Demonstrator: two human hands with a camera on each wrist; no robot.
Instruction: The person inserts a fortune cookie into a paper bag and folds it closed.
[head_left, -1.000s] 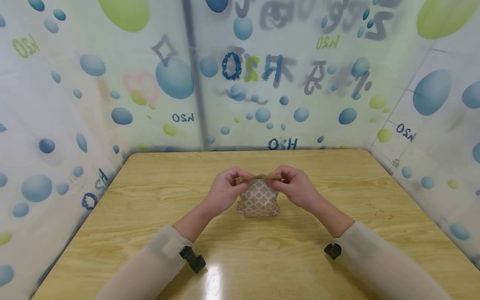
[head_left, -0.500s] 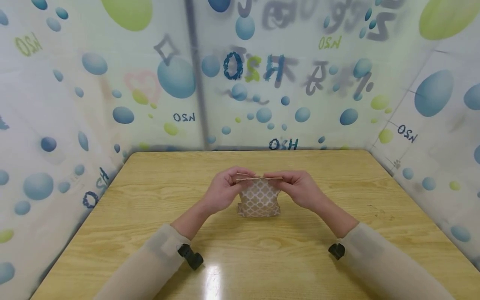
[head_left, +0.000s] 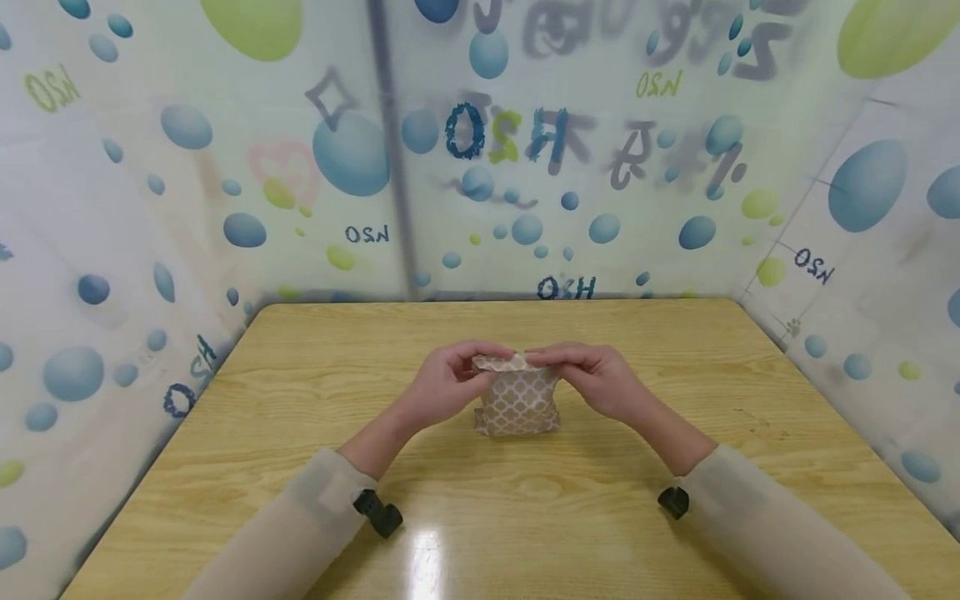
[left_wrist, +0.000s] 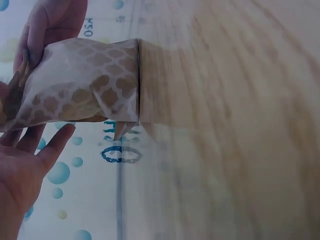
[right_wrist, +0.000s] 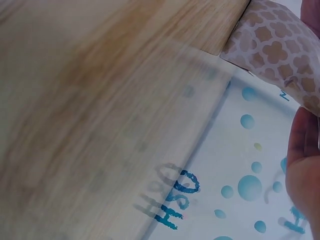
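Observation:
A small brown paper bag (head_left: 520, 404) with a white lattice pattern stands upright near the middle of the table. Its top edge is bent over toward me, so a patterned strip shows there. My left hand (head_left: 450, 382) pinches the left end of that fold, thumb in front and fingers along the top. At the right end, my right hand (head_left: 596, 377) holds the fold the same way, and its fingertips come close to the left ones. The left wrist view shows the bag (left_wrist: 85, 82) from the side, its flat base at the tabletop.
The wooden table (head_left: 517, 508) has a pale grain and a bright reflection near its front. Curtain-like walls (head_left: 517, 225) printed with blue and green drops rise behind it and on both sides. Dark wrist straps (head_left: 380, 512) sit at the sleeve cuffs.
The bag's top edge, earlier a thin brown strip between the fingers, has turned over toward me and shows its patterned side. Both hands' fingers have shifted inward along the top.

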